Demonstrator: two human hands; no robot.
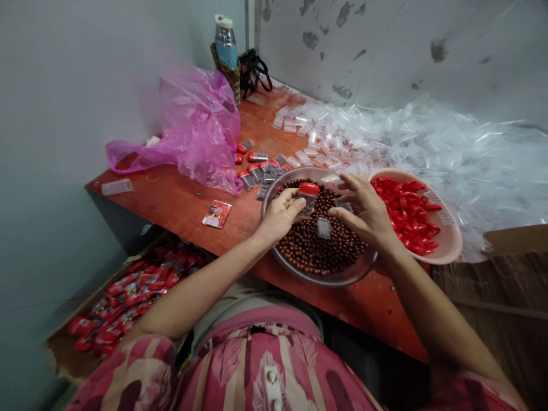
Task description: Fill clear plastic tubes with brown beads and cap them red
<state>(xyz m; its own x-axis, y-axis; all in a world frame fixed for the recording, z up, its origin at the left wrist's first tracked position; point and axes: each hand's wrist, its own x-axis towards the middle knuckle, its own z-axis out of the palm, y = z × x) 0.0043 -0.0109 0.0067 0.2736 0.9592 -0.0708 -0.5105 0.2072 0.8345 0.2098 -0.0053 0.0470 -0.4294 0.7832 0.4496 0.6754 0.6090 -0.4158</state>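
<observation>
My left hand [280, 214] is closed on a small clear plastic bottle with a red cap [309, 189], held upright above the near-left part of a bowl. My right hand [369, 212] hovers over the bowl's right side with thumb and fingers apart. A clear container [343, 203] shows between or behind those fingers; I cannot tell whether they touch it. Below both hands, the metal bowl [325, 281] holds many round brown beads [317, 251]. On the beads lies a small clear rectangular piece [323, 228].
Red caps fill a pink basket [454, 242] at right. Clear empty containers [314, 137] are heaped behind. Filled red-capped bottles [254, 171] lie left of the bowl, near a red packet [217, 214] and purple plastic bag [197, 125]. A carton [64, 354] of red packets stands lower left.
</observation>
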